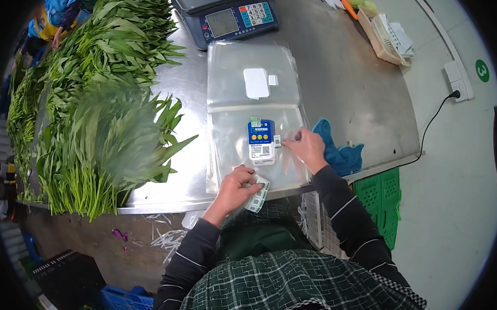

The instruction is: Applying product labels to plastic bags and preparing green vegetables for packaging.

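Observation:
A stack of clear plastic bags [232,155] lies flat at the table's front edge. On the upper bag sits a blue-and-white product label [261,144], with a small green-and-white sticker [255,121] across its top left corner. My right hand [308,148] has thumb and forefinger pinched at the edge of another small sticker [277,141], just right of the label. Below the label, my left hand [235,189] grips a sheet of small stickers [259,196] under its thumb. Farther up the bags are white rectangular papers [256,83] and a smaller white piece [273,80].
Leafy green vegetables [101,120] cover the table's left side. A digital scale [236,20] stands behind the bags. Blue gloves [335,151] lie right of my right hand. A plastic basket [380,37] holds papers. Another person's hand [57,38] touches the greens.

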`<move>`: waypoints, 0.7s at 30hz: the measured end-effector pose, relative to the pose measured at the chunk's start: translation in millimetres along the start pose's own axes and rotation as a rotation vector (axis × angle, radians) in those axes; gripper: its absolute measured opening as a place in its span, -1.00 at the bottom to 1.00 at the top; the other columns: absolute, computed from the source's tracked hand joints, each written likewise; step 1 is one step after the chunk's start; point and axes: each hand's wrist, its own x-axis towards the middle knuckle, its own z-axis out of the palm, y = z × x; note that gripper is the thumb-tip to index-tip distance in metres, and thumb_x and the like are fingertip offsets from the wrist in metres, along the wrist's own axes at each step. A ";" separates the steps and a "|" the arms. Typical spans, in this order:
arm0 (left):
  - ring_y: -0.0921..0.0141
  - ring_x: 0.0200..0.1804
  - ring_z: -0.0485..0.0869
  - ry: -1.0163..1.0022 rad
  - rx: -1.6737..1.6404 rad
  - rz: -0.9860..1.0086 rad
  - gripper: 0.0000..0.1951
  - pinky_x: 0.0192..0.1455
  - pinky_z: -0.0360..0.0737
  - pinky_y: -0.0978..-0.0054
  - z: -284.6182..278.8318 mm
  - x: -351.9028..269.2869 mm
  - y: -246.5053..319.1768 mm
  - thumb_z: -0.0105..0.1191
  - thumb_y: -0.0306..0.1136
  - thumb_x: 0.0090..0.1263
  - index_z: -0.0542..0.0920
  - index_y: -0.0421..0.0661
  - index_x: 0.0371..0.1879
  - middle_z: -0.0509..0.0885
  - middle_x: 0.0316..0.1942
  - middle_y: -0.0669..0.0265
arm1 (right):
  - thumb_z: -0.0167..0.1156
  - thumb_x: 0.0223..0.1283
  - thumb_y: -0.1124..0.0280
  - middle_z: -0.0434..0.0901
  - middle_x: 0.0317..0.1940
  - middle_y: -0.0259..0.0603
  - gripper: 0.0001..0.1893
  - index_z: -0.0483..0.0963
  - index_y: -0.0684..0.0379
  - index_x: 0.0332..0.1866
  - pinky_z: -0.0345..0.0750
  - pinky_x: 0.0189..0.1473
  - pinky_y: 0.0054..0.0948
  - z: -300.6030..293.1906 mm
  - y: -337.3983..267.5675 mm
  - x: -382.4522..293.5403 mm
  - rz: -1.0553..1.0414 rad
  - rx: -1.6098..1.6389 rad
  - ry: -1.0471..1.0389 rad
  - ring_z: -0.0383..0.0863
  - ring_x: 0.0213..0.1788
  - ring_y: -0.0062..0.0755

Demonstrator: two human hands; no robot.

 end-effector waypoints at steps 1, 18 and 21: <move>0.24 -0.07 0.60 0.030 -0.030 -0.029 -0.82 0.08 0.47 0.36 0.7 0.7 1.1 0.34 -0.39 0.05 0.61 -0.21 -0.52 0.64 -0.27 0.15 | 0.41 -0.20 -0.06 0.61 -0.48 -0.14 -0.50 0.51 0.24 -0.44 0.52 -0.29 -0.17 3.6 -0.6 -1.7 -0.008 -0.002 0.000 0.62 -0.29 -0.01; 0.27 -0.03 0.60 -0.047 -0.041 -0.091 -0.81 0.18 0.43 0.33 2.1 -3.3 15.6 0.31 -0.41 0.09 0.57 -0.22 -0.55 0.64 -0.34 0.16 | 0.11 0.17 0.31 0.55 -0.47 0.02 -0.79 0.48 0.26 -0.41 0.46 -0.33 -0.10 2.8 5.0 14.5 -0.561 0.166 -0.059 0.54 -0.40 0.09; 0.33 -0.10 0.61 -0.061 0.027 -0.113 -0.79 0.09 0.45 0.39 6.4 -1.5 4.5 0.27 -0.38 0.17 0.57 -0.24 -0.56 0.61 -0.40 0.21 | 0.08 0.19 0.33 0.56 -0.48 0.03 -0.81 0.49 0.24 -0.40 0.47 -0.36 -0.14 -68.5 -35.3 49.2 -0.342 0.271 0.391 0.56 -0.41 0.06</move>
